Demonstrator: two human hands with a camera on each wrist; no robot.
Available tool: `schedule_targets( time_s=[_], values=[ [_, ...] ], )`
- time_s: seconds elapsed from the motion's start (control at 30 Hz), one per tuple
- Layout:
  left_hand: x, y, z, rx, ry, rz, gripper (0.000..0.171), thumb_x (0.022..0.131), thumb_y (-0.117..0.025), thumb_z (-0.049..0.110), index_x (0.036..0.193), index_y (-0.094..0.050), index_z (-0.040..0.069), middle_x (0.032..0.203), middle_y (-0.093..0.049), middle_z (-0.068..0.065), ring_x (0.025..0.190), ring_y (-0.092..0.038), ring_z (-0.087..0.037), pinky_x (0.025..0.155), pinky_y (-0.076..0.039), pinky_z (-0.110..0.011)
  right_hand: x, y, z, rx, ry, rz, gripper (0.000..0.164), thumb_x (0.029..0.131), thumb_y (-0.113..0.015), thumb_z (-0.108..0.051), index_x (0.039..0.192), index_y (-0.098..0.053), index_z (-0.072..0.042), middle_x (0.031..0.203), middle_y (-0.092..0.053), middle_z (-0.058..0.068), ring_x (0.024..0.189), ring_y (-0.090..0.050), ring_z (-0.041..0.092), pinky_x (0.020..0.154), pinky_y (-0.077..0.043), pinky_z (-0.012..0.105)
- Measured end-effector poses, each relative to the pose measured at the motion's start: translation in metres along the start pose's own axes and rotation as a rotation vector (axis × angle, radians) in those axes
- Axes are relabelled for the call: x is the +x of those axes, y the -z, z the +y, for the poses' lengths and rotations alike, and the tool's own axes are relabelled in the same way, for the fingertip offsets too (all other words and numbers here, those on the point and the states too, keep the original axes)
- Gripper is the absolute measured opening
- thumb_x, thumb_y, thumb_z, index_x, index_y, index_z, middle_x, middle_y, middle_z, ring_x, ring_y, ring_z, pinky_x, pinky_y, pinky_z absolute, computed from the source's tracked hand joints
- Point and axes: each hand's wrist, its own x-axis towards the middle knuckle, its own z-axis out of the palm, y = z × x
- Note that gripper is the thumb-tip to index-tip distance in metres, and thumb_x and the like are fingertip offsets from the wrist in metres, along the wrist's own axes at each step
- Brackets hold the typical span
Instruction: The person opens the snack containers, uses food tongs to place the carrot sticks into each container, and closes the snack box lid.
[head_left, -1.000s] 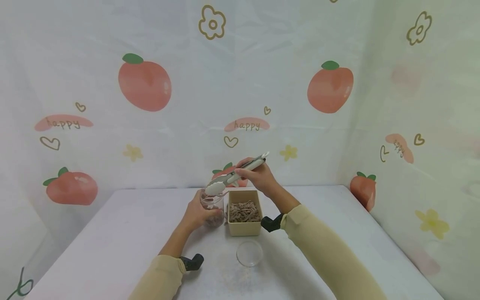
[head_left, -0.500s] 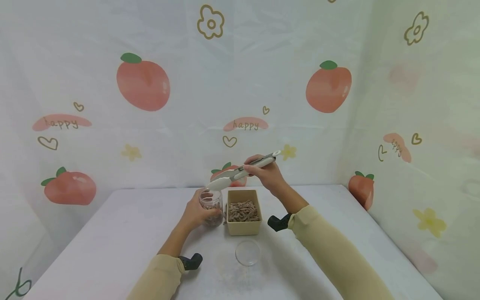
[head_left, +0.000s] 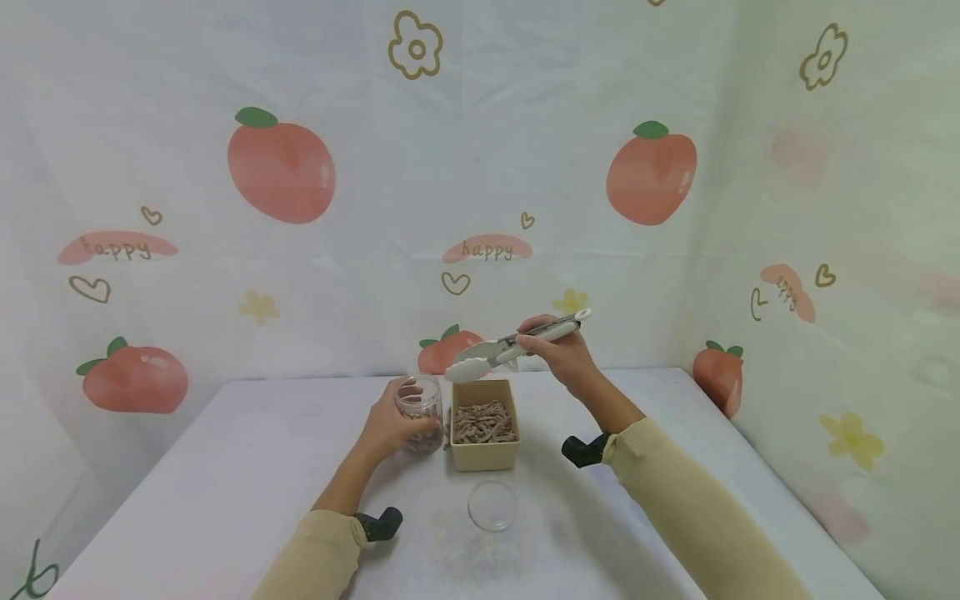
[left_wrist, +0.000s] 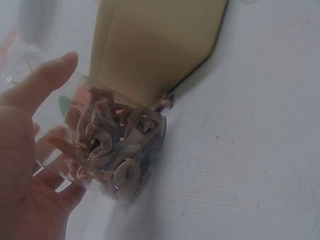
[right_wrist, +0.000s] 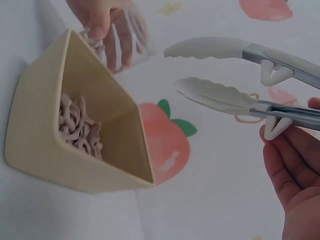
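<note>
My left hand [head_left: 392, 427] grips a clear jar [head_left: 420, 400] standing at the left of a beige box, its mouth uncovered. Brown-grey dried strips [left_wrist: 110, 145] fill the lower part of the jar in the left wrist view. With my right hand [head_left: 558, 346] I hold a pair of tongs [head_left: 502, 354] with white scalloped tips. The tips [right_wrist: 215, 92] are apart with nothing between them, above the far end of the beige box [head_left: 486, 457]. More of the same strips [head_left: 486, 423] lie inside that box.
A round clear lid [head_left: 492, 506] lies on the white table [head_left: 300, 467] in front of the box. One small strip [left_wrist: 164, 102] is on the table between jar and box. A printed curtain [head_left: 480, 167] hangs right behind the table.
My right hand and the tongs have moved right, from the jar's mouth to over the box. The left hand still holds the jar in place.
</note>
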Motion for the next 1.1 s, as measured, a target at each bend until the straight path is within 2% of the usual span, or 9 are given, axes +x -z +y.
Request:
schedule_targets(
  time_s=[0.2,0.3,0.5,0.7,0.83,1.1],
  values=[
    [-0.001,0.001,0.0,-0.004,-0.002,-0.001,0.091,0.071,-0.088,0.024,0.142,-0.035,0.005,0.133,-0.055,-0.017,0.125,-0.05,-0.036,0.102,-0.038,-0.051,-0.009,0.006,0.012,-0.058,-0.04,-0.007,0.025,0.089,-0.07,-0.013,0.106,-0.064,0.004,0.1,-0.068,0.016,0.09,-0.064,0.022,0.085,-0.051,0.043],
    [-0.001,0.001,0.0,0.003,-0.001,0.002,0.092,0.07,-0.089,0.025,0.142,-0.036,0.005,0.132,-0.056,-0.017,0.124,-0.051,-0.034,0.102,-0.039,-0.05,-0.013,0.009,0.019,-0.078,-0.06,-0.019,0.025,0.088,-0.07,-0.014,0.107,-0.064,0.002,0.102,-0.068,0.015,0.094,-0.064,0.023,0.087,-0.05,0.04],
    [-0.001,0.001,0.0,0.011,0.0,0.006,0.091,0.07,-0.089,0.023,0.141,-0.037,0.006,0.131,-0.057,-0.016,0.122,-0.052,-0.032,0.102,-0.039,-0.049,-0.02,0.011,0.032,-0.053,-0.104,-0.071,0.031,0.088,-0.071,-0.011,0.112,-0.061,0.005,0.109,-0.065,0.022,0.098,-0.063,0.022,0.089,-0.048,0.039],
    [-0.001,0.001,0.001,0.013,-0.008,0.013,0.09,0.068,-0.09,0.022,0.14,-0.038,0.006,0.13,-0.058,-0.015,0.121,-0.053,-0.031,0.102,-0.039,-0.048,-0.025,0.009,0.04,-0.043,-0.13,-0.131,0.035,0.088,-0.07,-0.008,0.117,-0.057,0.008,0.113,-0.061,0.028,0.097,-0.061,0.019,0.085,-0.049,0.034],
    [-0.002,0.001,0.003,0.007,-0.008,0.011,0.09,0.068,-0.09,0.022,0.14,-0.038,0.006,0.131,-0.058,-0.016,0.122,-0.052,-0.031,0.103,-0.038,-0.048,-0.026,0.007,0.043,-0.058,-0.146,-0.169,0.036,0.087,-0.07,-0.008,0.117,-0.057,0.006,0.113,-0.061,0.025,0.095,-0.06,0.02,0.082,-0.049,0.033],
    [-0.001,0.001,0.002,0.011,-0.008,0.017,0.091,0.068,-0.09,0.02,0.14,-0.038,0.005,0.13,-0.058,-0.015,0.122,-0.052,-0.031,0.103,-0.038,-0.048,-0.026,0.001,0.046,-0.205,-0.142,-0.259,0.042,0.088,-0.071,-0.016,0.121,-0.055,0.004,0.102,-0.063,0.012,0.086,-0.059,0.019,0.077,-0.048,0.034]
  ],
)
